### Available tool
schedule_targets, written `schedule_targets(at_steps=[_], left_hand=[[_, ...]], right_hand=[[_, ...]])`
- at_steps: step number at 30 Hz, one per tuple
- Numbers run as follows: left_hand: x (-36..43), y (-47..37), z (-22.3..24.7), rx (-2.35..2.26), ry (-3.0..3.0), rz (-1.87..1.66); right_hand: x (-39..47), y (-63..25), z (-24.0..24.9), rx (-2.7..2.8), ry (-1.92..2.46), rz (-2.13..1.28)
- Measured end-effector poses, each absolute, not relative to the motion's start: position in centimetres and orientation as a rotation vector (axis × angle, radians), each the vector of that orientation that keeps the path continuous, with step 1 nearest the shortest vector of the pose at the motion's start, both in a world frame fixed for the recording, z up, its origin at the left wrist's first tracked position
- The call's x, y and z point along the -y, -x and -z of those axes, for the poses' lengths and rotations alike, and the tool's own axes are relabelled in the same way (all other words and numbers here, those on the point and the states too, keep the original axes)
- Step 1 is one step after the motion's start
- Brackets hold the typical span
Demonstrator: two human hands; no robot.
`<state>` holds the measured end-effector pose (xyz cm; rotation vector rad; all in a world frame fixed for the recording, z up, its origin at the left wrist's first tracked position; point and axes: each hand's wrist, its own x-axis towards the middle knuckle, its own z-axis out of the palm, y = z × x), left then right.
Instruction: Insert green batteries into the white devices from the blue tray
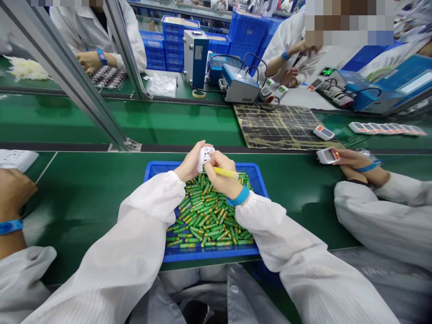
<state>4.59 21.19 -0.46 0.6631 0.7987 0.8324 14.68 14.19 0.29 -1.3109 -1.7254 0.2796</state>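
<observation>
The small white device (204,158) is held up just above the far rim of the blue tray (216,256), and is taken here as the centre of the clock. Handling of it seems to be under way: it is gripped and is being touched by fingertips, and it has not been set down. Whether anything has been fitted into it or closed on it cannot be told. Its casing is pale and rounded at the corners, with fine print near the top and small dark marks or openings below; part of its face is hidden by fingers.

Its left side is clasped by the left hand (189,165), closed around the casing. The right hand (221,176) is bent over it from 4 o'clock, its fingers drawn together, with a yellow pen-like tool (225,173) clamped in them and pointed away from the device.

At 6 o'clock, many green batteries (209,220) are heaped loosely in the tray. Between 2 and 3 o'clock, another device (324,132) is laid on a dark gridded mat (276,126). At 3 o'clock, a similar one (327,155) is held by a co-worker's hand (354,159). At 1 o'clock, a blue instrument box (239,85) is seen.
</observation>
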Motion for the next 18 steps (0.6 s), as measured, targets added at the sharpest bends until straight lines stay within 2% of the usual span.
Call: schedule_targets(at_steps=[6, 12, 18], left_hand=[[-20.4, -5.0, 0.0, -0.887, -0.886, -0.875], [-19.3, -4.9, -1.2, -0.938, -1.299, -0.923], [-19.7, -4.9, -0.8, -0.933, -1.252, -0.944]], right_hand=[[-13.4, -14.1, -1.2, 1.919, 1.351, 0.101], [-12.3, -13.8, -2.0, 1.920, 1.608, 0.193], [-12.3, -14.0, -2.7, 2.004, 1.885, 0.228]])
